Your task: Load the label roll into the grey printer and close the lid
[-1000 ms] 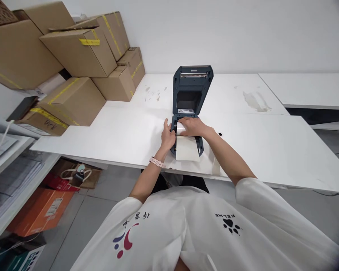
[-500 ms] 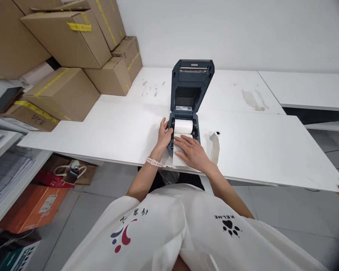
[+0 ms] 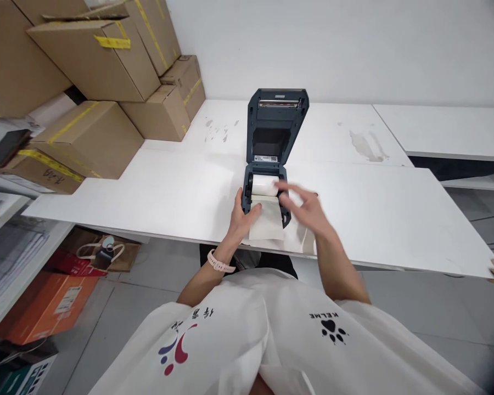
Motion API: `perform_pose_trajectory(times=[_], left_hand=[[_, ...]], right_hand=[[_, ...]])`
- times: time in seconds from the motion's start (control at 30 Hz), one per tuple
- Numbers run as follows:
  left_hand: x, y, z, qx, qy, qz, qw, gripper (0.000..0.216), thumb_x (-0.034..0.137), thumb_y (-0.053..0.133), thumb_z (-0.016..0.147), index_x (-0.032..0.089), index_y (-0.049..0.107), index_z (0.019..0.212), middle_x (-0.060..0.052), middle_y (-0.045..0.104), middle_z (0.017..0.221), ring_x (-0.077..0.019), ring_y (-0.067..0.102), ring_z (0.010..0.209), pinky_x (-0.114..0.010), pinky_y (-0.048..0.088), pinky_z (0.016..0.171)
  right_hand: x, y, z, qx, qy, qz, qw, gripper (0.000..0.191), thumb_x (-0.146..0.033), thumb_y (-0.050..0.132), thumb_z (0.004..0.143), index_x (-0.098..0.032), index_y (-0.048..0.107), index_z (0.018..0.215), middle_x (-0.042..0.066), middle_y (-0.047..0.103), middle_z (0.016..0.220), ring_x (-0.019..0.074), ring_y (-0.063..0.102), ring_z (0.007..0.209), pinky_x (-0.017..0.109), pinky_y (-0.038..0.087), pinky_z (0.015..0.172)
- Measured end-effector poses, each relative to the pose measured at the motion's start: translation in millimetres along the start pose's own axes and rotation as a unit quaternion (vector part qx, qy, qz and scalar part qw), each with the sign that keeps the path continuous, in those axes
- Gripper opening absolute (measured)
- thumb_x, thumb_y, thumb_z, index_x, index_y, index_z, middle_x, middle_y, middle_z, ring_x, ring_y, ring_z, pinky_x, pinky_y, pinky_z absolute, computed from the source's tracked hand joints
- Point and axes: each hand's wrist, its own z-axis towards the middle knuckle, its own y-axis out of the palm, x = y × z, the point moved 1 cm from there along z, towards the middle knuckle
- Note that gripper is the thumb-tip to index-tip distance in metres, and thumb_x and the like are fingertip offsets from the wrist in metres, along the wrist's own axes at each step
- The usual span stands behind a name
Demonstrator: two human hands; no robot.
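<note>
A dark blue-grey label printer (image 3: 286, 178) stands on the table with its lid (image 3: 277, 120) raised. Inside it sits a white label roll (image 3: 264, 185), whose label strip (image 3: 267, 222) runs out over the front toward me. My left hand (image 3: 243, 216) grips the printer's front left: the fingers lie along its side and the thumb rests on the strip. Over the printer's right side is my right hand (image 3: 307, 208), slightly blurred, fingers apart and holding nothing; its fingertips are near the roll's right end. A loose paper strip (image 3: 308, 241) lies below that hand, its upper part hidden.
Cardboard boxes (image 3: 94, 137) with yellow tape are piled at the left of the white table (image 3: 181, 186). A wall (image 3: 333, 49) rises behind. The table's front edge is close to my body. Below left are an orange box (image 3: 45, 304) and a paper bag (image 3: 125, 258).
My right hand has lifted off the label strip and moved up and right, its fingers spreading. My left thumb has come over onto the strip. The loose paper roll is now mostly hidden.
</note>
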Motion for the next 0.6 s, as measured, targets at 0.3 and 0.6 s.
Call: perform_pose_trajectory(times=[0.3,0.6], left_hand=[[-1,-3,-33,-0.026,-0.025,0.000,0.999,0.112,0.053,0.082,0.078,0.033,0.015,0.165,-0.008,0.016,0.177,-0.0328,0.021,0.163,-0.044,0.042,0.123],[-4,-20,-25,-0.008,-0.052,-0.064,0.997,0.094,0.073,0.054,0.089,0.032,0.017,0.166,-0.009,0.024,0.175,-0.0283,0.030,0.160,-0.042,0.037,0.126]], right_hand=[[39,-59,202,0.077,0.050,0.018,0.996,0.077,-0.062,-0.005,0.104,-0.024,0.027,0.164,0.009,0.033,0.170,0.0257,0.040,0.155,0.053,0.042,0.119],[-1,-14,64,0.146,-0.044,0.046,0.987,0.065,-0.058,0.009,0.106,-0.027,0.059,0.131,0.006,0.062,0.145,0.0256,0.053,0.143,0.049,0.041,0.123]])
